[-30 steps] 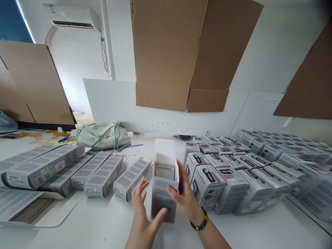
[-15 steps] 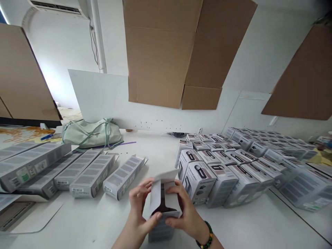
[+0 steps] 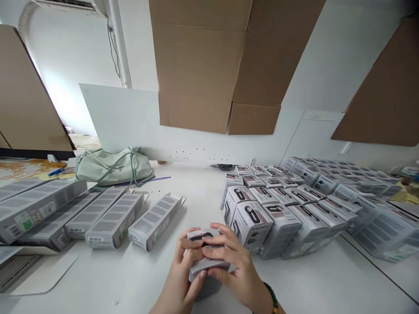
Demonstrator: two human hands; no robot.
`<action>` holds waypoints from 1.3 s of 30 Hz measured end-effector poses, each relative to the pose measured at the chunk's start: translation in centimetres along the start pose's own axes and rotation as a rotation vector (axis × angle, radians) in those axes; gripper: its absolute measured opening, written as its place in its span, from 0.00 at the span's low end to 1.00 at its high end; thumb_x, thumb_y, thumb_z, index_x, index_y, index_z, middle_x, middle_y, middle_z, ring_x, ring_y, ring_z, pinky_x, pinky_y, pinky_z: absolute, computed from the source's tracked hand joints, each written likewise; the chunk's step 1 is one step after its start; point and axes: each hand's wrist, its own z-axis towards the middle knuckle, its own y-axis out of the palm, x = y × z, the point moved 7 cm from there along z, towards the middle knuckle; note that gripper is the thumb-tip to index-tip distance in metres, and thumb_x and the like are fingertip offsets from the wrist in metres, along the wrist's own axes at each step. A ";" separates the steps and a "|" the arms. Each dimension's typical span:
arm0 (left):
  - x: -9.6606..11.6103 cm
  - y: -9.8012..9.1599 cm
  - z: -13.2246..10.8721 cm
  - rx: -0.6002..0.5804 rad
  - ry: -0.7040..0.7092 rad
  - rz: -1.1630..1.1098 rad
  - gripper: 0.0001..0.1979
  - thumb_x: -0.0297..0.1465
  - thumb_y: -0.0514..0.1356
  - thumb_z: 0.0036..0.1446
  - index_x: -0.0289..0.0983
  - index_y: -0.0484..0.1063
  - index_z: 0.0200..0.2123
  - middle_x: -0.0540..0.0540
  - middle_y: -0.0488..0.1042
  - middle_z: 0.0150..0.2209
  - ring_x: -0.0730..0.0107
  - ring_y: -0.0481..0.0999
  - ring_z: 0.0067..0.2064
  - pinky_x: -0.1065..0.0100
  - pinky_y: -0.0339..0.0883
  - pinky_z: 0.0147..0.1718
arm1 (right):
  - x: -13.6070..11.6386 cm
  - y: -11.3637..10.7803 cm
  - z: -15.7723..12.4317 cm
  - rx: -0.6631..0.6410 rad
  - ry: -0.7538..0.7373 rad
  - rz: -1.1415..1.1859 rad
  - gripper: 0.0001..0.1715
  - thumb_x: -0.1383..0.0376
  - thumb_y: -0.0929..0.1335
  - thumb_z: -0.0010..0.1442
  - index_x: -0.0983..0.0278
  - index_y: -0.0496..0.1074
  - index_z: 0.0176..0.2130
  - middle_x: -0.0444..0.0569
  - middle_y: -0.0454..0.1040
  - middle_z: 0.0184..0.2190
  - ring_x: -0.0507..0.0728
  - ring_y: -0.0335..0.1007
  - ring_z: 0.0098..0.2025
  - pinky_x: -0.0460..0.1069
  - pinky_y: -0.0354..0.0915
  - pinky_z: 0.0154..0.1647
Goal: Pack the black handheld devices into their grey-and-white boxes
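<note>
Left grip [image 3: 183,266] and right grip [image 3: 231,261] closed on a grey-and-white carton [image 3: 199,237], fingers [image 3: 218,231] wrapped across its top, seemingly to press the end flap shut, low over the white surface [image 3: 98,279], just left of the stacked boxes [image 3: 252,224].

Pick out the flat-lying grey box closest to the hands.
It's the rightmost box in the lying row, set at an angle just beyond the left hand; the other lying boxes sit farther left.
</note>
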 end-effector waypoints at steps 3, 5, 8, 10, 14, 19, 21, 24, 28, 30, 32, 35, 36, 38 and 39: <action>-0.4 0.3 0.0 0.036 -0.038 -0.036 0.11 0.36 0.52 0.66 0.47 0.71 0.47 0.41 0.66 0.52 0.52 0.60 0.64 0.49 0.67 0.56 | -0.4 0.2 -0.1 0.092 0.006 -0.022 0.13 0.61 0.70 0.63 0.52 0.75 0.49 0.48 0.77 0.48 0.61 0.60 0.62 0.58 0.61 0.63; -0.8 0.5 -0.3 0.076 -0.020 -0.088 0.13 0.40 0.52 0.66 0.49 0.69 0.50 0.41 0.66 0.53 0.51 0.60 0.65 0.48 0.66 0.57 | -0.6 0.0 0.1 0.122 0.058 -0.002 0.12 0.59 0.70 0.62 0.52 0.76 0.47 0.48 0.78 0.46 0.62 0.64 0.59 0.59 0.62 0.61; -2.0 0.9 -1.2 0.120 -0.005 -0.167 0.32 0.47 0.57 0.60 0.53 0.51 0.64 0.36 0.55 0.64 0.44 0.60 0.65 0.45 0.69 0.54 | 0.3 -1.2 0.9 0.183 0.293 0.083 0.15 0.53 0.69 0.62 0.54 0.76 0.47 0.50 0.78 0.43 0.62 0.70 0.52 0.57 0.66 0.55; -2.7 1.5 -2.0 0.058 -0.027 -0.202 0.43 0.48 0.61 0.57 0.55 0.38 0.68 0.33 0.45 0.69 0.41 0.60 0.66 0.43 0.70 0.52 | 1.7 -2.1 1.4 0.212 0.497 0.153 0.22 0.47 0.66 0.63 0.56 0.74 0.50 0.51 0.77 0.41 0.62 0.73 0.45 0.56 0.68 0.50; -3.1 2.7 -3.6 -0.189 -0.066 -0.167 0.46 0.38 0.66 0.55 0.56 0.40 0.67 0.34 0.54 0.67 0.42 0.64 0.64 0.41 0.68 0.54 | 4.0 -3.1 2.8 0.253 0.636 0.227 0.34 0.39 0.61 0.61 0.59 0.71 0.52 0.50 0.76 0.37 0.60 0.73 0.38 0.55 0.71 0.42; -4.6 -1.7 -2.8 0.007 -0.291 -0.134 0.28 0.38 0.58 0.62 0.48 0.53 0.63 0.37 0.54 0.69 0.50 0.62 0.66 0.49 0.66 0.58 | 7.0 -0.7 2.1 0.299 0.711 0.563 0.38 0.38 0.59 0.62 0.54 0.60 0.62 0.53 0.71 0.52 0.59 0.74 0.46 0.54 0.72 0.46; -5.3 -5.6 -1.1 0.140 -0.382 -0.120 0.24 0.42 0.53 0.65 0.45 0.56 0.62 0.40 0.52 0.70 0.53 0.60 0.67 0.53 0.65 0.59 | 8.1 0.9 1.2 0.249 0.753 0.633 0.37 0.39 0.64 0.59 0.56 0.62 0.59 0.55 0.71 0.53 0.59 0.75 0.46 0.55 0.71 0.47; -6.3 -11.8 2.4 0.198 -0.501 0.022 0.27 0.48 0.48 0.64 0.43 0.57 0.61 0.40 0.65 0.64 0.52 0.71 0.59 0.58 0.72 0.50 | 9.3 2.9 0.1 0.157 0.798 0.685 0.36 0.40 0.68 0.55 0.58 0.67 0.54 0.54 0.75 0.46 0.58 0.77 0.39 0.56 0.71 0.44; -8.6 -16.9 6.4 -0.077 -0.632 0.536 0.25 0.46 0.47 0.62 0.41 0.68 0.55 0.41 0.78 0.51 0.48 0.76 0.53 0.56 0.69 0.49 | 9.7 4.2 -0.3 0.035 0.789 0.721 0.31 0.41 0.69 0.55 0.61 0.72 0.46 0.52 0.77 0.41 0.57 0.78 0.37 0.55 0.70 0.44; -9.7 -18.0 7.4 -0.157 -0.661 0.661 0.26 0.46 0.48 0.60 0.39 0.72 0.52 0.37 0.79 0.49 0.43 0.76 0.53 0.54 0.68 0.50 | 9.6 4.7 -0.4 -0.023 0.785 0.724 0.30 0.41 0.68 0.56 0.62 0.74 0.43 0.52 0.78 0.39 0.58 0.78 0.37 0.55 0.69 0.44; -10.2 -18.1 7.8 -0.189 -0.666 0.656 0.29 0.49 0.48 0.59 0.38 0.71 0.54 0.36 0.79 0.48 0.42 0.77 0.52 0.53 0.67 0.49 | 9.6 5.3 -0.7 -0.052 0.790 0.719 0.29 0.41 0.68 0.57 0.63 0.74 0.41 0.52 0.78 0.37 0.57 0.77 0.36 0.55 0.69 0.43; -9.8 -17.0 8.1 -0.272 -0.635 0.629 0.36 0.54 0.51 0.57 0.42 0.62 0.63 0.37 0.77 0.53 0.44 0.78 0.51 0.54 0.69 0.48 | 9.9 6.4 -1.0 -0.053 0.787 0.677 0.29 0.41 0.68 0.56 0.62 0.74 0.41 0.52 0.78 0.37 0.58 0.77 0.37 0.55 0.69 0.42; -9.4 -16.5 8.2 -0.299 -0.612 0.624 0.38 0.54 0.53 0.55 0.43 0.58 0.65 0.37 0.75 0.55 0.44 0.78 0.50 0.54 0.69 0.47 | 10.1 6.7 -1.0 -0.032 0.776 0.649 0.29 0.40 0.68 0.56 0.61 0.74 0.42 0.52 0.77 0.39 0.58 0.76 0.39 0.55 0.69 0.42; -8.4 -15.4 8.3 -0.321 -0.551 0.610 0.40 0.53 0.57 0.53 0.46 0.55 0.66 0.39 0.74 0.56 0.45 0.78 0.50 0.55 0.69 0.47 | 10.3 7.1 -0.6 0.029 0.738 0.601 0.30 0.41 0.68 0.55 0.59 0.73 0.46 0.53 0.76 0.45 0.59 0.76 0.43 0.56 0.70 0.44; -7.8 -14.9 8.4 -0.293 -0.526 0.588 0.38 0.51 0.57 0.54 0.46 0.56 0.66 0.40 0.75 0.55 0.46 0.78 0.49 0.55 0.70 0.46 | 10.2 7.2 -0.1 0.061 0.718 0.593 0.31 0.42 0.68 0.56 0.58 0.71 0.50 0.54 0.74 0.49 0.59 0.75 0.46 0.56 0.70 0.45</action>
